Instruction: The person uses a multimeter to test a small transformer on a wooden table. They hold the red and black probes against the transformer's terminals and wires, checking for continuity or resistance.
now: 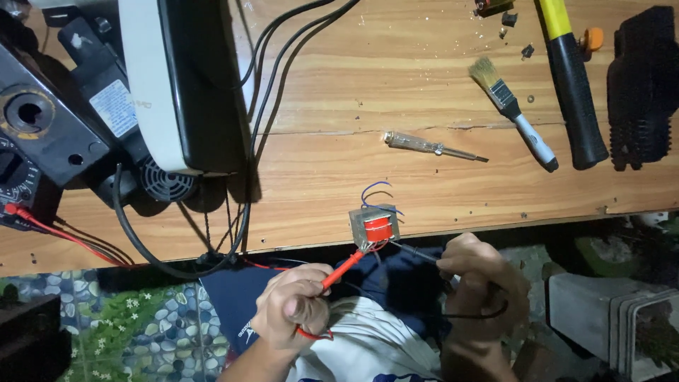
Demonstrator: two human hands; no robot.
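Observation:
A small transformer [373, 227] with a red coil and blue wires sits at the near edge of the wooden table [396, 92]. My left hand [293, 305] grips a red test probe [344, 269] whose tip touches the transformer's near left side. My right hand [475, 272] holds a black test probe [414, 252] pointed at the transformer's near right side. The red lead runs left toward a multimeter [15, 180] at the table's left edge.
A black and white appliance [177, 78] with black cables lies at the upper left. A tester screwdriver [431, 147], a paintbrush [511, 112], a yellow-handled hammer [573, 85] and a black ribbed part [642, 88] lie on the right. Pebble-pattern floor shows below.

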